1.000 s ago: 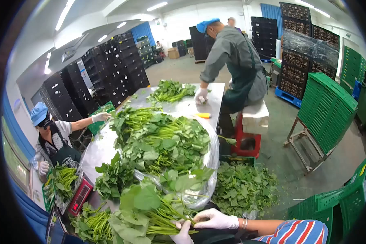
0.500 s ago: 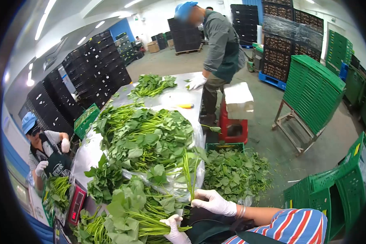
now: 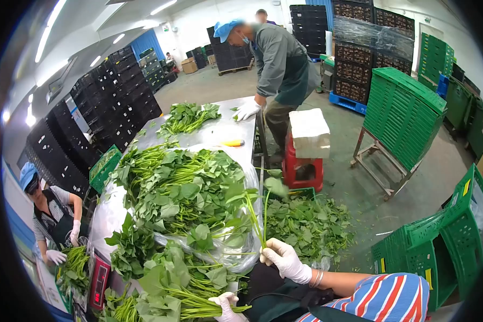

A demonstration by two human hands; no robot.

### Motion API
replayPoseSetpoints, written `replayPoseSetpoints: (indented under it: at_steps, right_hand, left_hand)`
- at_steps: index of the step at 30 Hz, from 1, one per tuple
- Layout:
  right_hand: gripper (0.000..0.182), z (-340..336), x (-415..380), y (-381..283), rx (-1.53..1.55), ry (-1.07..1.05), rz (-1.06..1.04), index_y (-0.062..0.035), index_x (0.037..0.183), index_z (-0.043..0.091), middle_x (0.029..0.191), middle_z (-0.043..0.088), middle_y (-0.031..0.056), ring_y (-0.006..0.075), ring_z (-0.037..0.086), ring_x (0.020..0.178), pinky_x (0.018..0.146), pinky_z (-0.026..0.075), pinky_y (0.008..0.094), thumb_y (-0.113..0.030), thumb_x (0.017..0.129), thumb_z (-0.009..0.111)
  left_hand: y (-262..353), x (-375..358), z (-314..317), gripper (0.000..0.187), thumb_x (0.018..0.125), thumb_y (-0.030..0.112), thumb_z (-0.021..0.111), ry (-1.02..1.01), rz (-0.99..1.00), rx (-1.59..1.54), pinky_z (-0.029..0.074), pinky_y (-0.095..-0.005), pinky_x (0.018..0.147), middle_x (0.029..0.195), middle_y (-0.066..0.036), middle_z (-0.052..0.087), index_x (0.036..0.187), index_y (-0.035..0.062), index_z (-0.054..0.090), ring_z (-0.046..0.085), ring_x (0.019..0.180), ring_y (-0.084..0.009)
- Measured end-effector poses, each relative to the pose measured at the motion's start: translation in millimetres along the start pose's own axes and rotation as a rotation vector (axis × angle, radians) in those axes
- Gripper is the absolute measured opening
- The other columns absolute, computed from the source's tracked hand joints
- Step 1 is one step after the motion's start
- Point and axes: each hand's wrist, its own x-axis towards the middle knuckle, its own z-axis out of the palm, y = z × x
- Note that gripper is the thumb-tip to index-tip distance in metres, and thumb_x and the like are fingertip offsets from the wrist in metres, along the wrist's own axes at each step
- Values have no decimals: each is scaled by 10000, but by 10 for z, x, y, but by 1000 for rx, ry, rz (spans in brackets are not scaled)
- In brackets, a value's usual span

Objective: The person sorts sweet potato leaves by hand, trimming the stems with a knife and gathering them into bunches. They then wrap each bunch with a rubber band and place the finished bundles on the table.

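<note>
My right hand (image 3: 288, 261), in a white glove, pinches the lower ends of a few leafy stems (image 3: 256, 217) held upright beside the table edge. My left hand (image 3: 228, 307), also gloved, is closed around a bunch of green stems (image 3: 193, 304) at the bottom, its leaves spreading to the left. Between and beyond my hands, a large heap of leafy greens (image 3: 182, 185) lies on clear plastic (image 3: 250, 188) on the metal table (image 3: 220, 130).
A red-display scale (image 3: 99, 283) stands at the lower left. Co-workers are at the left (image 3: 53, 214) and far side (image 3: 284, 64). A yellow-handled tool (image 3: 232, 143), red stool (image 3: 301, 170), floor greens (image 3: 308, 228) and green crates (image 3: 405, 115) are also visible.
My right hand and its stems have shifted slightly right and up. The far co-worker's hand has slid over the table, and the left co-worker's hands have lowered to the greens. The view has turned slightly.
</note>
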Motion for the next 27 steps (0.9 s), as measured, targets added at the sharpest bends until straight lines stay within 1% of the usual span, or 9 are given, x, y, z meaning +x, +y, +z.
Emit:
replayPoseSetpoints:
  at_steps: [2, 5, 8, 14, 15, 16, 17, 20, 27]
  right_hand:
    - [177, -26, 49, 124, -26, -80, 28, -17, 935, 556, 742, 573, -16, 42, 483, 633, 601, 413, 191, -189, 922, 521]
    - [181, -20, 47, 175, -44, -73, 63, -18, 934, 554, 742, 573, -15, 42, 481, 632, 602, 413, 190, -196, 921, 523]
    - [184, -8, 13, 197, -42, -137, 96, -24, 914, 552, 740, 572, -15, 43, 481, 634, 605, 413, 191, -205, 921, 523]
    - [190, 35, -37, 153, -66, -196, 104, -22, 902, 551, 732, 565, -15, 46, 480, 649, 614, 411, 194, -209, 918, 521]
    - [191, 38, -40, 148, -80, -205, 98, -21, 902, 551, 732, 566, -15, 47, 480, 651, 614, 412, 194, -209, 917, 522]
    - [190, 29, -27, 180, -78, -208, 96, -22, 902, 553, 730, 567, -14, 46, 481, 650, 614, 412, 194, -209, 916, 525]
    - [190, 27, -21, 194, -75, -208, 97, -22, 902, 553, 730, 567, -14, 46, 481, 650, 614, 412, 194, -209, 916, 525]
    - [192, 19, -16, 226, -80, -203, 113, -22, 898, 556, 722, 568, -15, 45, 482, 648, 613, 412, 195, -211, 916, 527]
    - [195, -7, -24, 270, -100, -206, 124, -20, 889, 566, 721, 578, -13, 43, 492, 647, 602, 415, 197, -211, 912, 535]
  left_hand:
    - [35, -15, 16, 109, 901, 154, 526, -9, 3, -2, 396, -259, 738, 820, -19, 537, 859, 55, 544, 500, 768, -122]
    - [82, -19, 71, 107, 894, 153, 532, -20, 26, 3, 396, -263, 736, 807, -18, 532, 843, 59, 536, 497, 761, -122]
    - [49, -24, 27, 113, 898, 151, 522, -47, 11, 23, 396, -267, 739, 814, -19, 537, 841, 55, 533, 499, 769, -124]
    - [34, -14, 24, 167, 922, 206, 521, -56, -14, 20, 407, -263, 725, 822, -16, 544, 837, 63, 533, 500, 756, -118]
    - [7, 5, -10, 72, 895, 89, 487, -50, -32, 25, 412, -268, 744, 835, -35, 549, 888, 44, 542, 510, 760, -136]
    - [-223, 160, -133, 98, 879, 132, 546, -79, 91, 7, 427, -271, 699, 794, -57, 556, 846, 51, 503, 516, 704, -147]
    - [-428, 293, -241, 194, 862, 175, 606, -111, 217, -14, 441, -275, 653, 753, -79, 563, 804, 57, 463, 522, 647, -158]
    - [-429, 294, -235, 208, 887, 207, 570, -111, 218, 10, 423, -271, 626, 754, -70, 564, 802, 38, 485, 510, 637, -150]
    - [-445, 288, -228, 211, 901, 219, 547, -72, 216, 34, 422, -271, 628, 760, -73, 573, 836, 24, 502, 517, 639, -148]
